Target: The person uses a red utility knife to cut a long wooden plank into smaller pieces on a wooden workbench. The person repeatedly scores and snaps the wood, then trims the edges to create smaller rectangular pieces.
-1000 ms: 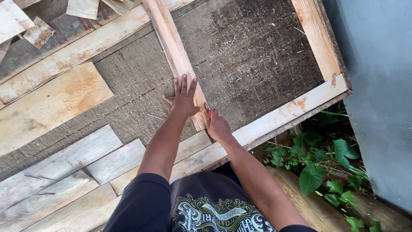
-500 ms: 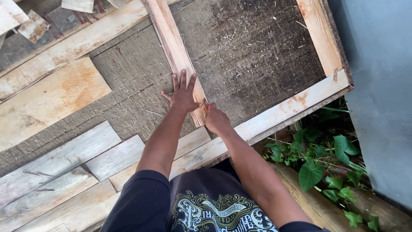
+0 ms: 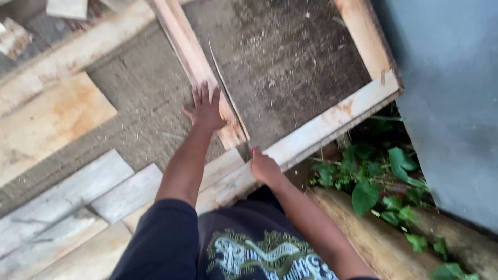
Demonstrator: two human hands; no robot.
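Wooden slat lies under the left hand, whose fingers are spread flat and pressed on its near end, gripping nothing. The slat's long axis runs from that hand away and up to the left, toward the top edge of the view, so most of its length lies beyond the fingertips. Just to the right of the slat's near end, the right hand is closed in a fist around the handle of a saw; its thin blade slants up along the slat's right edge, close beside it, though blur hides whether the teeth touch the wood. The left hand is the one on the slat; the right sits nearer the body, at the slat's near corner. That corner rests at a pale frame board that runs crosswise toward the right. Beneath all this is rough grey ground. More weathered planks lie to the left, and green leafy plants grow at the right beside a grey wall.
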